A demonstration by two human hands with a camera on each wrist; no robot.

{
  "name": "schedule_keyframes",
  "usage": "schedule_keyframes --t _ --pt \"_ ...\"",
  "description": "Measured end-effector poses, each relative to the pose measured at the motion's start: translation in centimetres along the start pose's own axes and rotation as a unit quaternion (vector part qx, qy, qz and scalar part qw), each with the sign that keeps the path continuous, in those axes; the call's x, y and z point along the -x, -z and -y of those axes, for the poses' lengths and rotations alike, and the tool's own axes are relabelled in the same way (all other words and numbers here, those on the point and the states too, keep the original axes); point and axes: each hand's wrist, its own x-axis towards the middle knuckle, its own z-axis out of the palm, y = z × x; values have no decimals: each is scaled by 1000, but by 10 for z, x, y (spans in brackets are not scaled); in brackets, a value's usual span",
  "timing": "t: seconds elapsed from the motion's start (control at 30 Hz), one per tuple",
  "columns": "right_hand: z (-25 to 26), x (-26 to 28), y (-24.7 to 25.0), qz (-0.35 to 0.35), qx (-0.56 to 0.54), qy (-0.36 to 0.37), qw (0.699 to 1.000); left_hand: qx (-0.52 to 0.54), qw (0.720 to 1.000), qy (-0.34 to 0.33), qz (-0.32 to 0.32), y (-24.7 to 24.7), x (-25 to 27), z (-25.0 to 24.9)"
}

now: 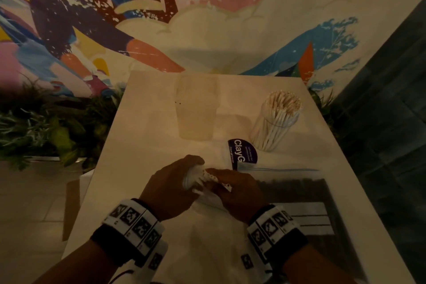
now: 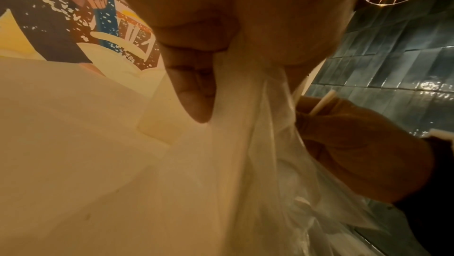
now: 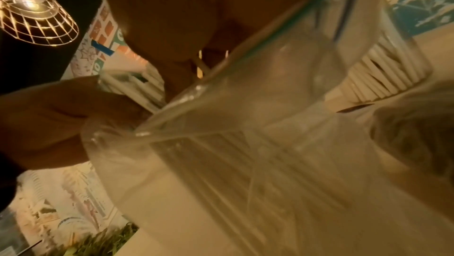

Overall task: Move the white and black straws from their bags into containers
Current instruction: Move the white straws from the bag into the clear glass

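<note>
Your left hand (image 1: 169, 188) and right hand (image 1: 235, 191) meet low over the worktop (image 1: 143, 145); go from the big things down. Just right of them lies the zip bag of black straws (image 1: 292, 193), flat and sealed along its blue strip, its load untouched. Beyond stand two clear containers: the empty cup (image 1: 196, 108) and, to its right, the cup of white straws (image 1: 276, 120), already packed and leaning. Between your hands is the thin clear bag (image 2: 258, 143), nearly emptied, with a last small bunch of white straws (image 1: 208, 177) at its mouth. Left fingers (image 2: 194, 93) are clenched round the gathered film; right fingers pinch the straw ends.

Expect the straws to be very light, stiff yet easily crushed, probably paper, and prone to fan out. Grip the bunch near its middle, firmly but gently. The film looks limp and slippery, so hold it by the bunched neck.
</note>
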Motion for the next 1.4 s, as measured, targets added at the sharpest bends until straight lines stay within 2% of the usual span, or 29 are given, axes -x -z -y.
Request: schedule_keyframes --t 0.13,0.33,0.43,0.53,0.7,0.9,0.97,1.1,1.27,1.4 --pt "1 2 -5 -35 -13 16 999 3 999 -5 35 2 1 -2" --pt "5 3 -4 -87 -48 62 993 81 995 -32 -46 -1 1 -8" --pt "4 3 -7 -96 -13 39 995 57 996 -29 -55 0 1 -6" --pt "9 5 -10 -75 -41 1 996 30 997 -18 -63 2 2 -7" --pt "15 11 -16 -66 -34 -12 997 13 998 -3 -60 4 3 -8" --pt "21 12 -6 -120 -20 -40 992 -8 999 6 -50 4 4 -6" --pt "19 13 -3 -135 -52 -62 987 -5 999 9 -51 4 4 -5" --pt "9 12 -1 -104 -99 -132 981 3 999 14 -51 4 5 -3" --pt "11 12 3 -128 -80 -125 981 1 999 17 -52 5 6 -5" --pt "12 14 -1 -78 -41 -142 986 -5 999 10 -52 5 7 -6"
